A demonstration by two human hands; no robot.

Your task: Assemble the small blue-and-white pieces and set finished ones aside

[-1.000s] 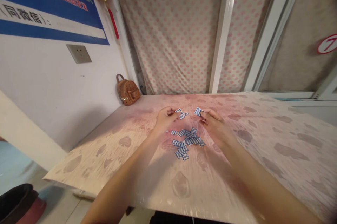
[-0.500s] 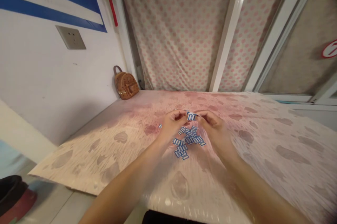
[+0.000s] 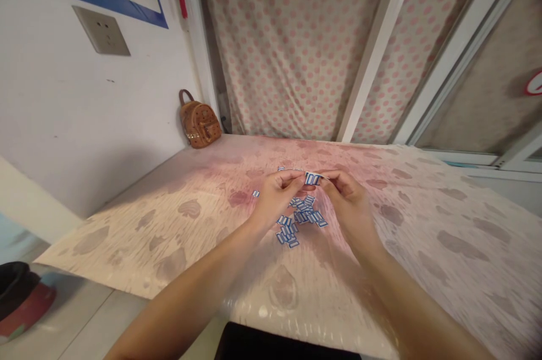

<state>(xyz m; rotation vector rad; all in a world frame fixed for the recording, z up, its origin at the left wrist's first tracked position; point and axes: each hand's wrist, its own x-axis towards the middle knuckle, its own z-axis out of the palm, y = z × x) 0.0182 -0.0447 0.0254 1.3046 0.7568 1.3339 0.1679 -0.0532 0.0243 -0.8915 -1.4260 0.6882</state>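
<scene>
Between both hands, a little above the table, is a small white label piece point(image 3: 312, 179) with blue-bordered boxes. My left hand point(image 3: 279, 191) pinches its left end between thumb and fingers. At the other end, my right hand point(image 3: 345, 193) has thumb and fingertips closed on it. Below the hands lies a loose pile of similar blue-and-white label pieces point(image 3: 309, 216), with more pieces point(image 3: 288, 231) overlapping nearer me. One label piece point(image 3: 256, 194) lies apart, left of my left hand. Others behind the hands are partly hidden.
A patterned cloth covers the table point(image 3: 190, 247). At its far left corner a small brown backpack point(image 3: 200, 120) leans by the wall. A polka-dot curtain point(image 3: 288, 49) hangs behind. On the floor at left stands a dark-rimmed red container point(image 3: 23, 303).
The view has tilted down slightly, so the table and wall appear higher. Both hands still hold the label piece, now turned a little with its boxes facing me more.
</scene>
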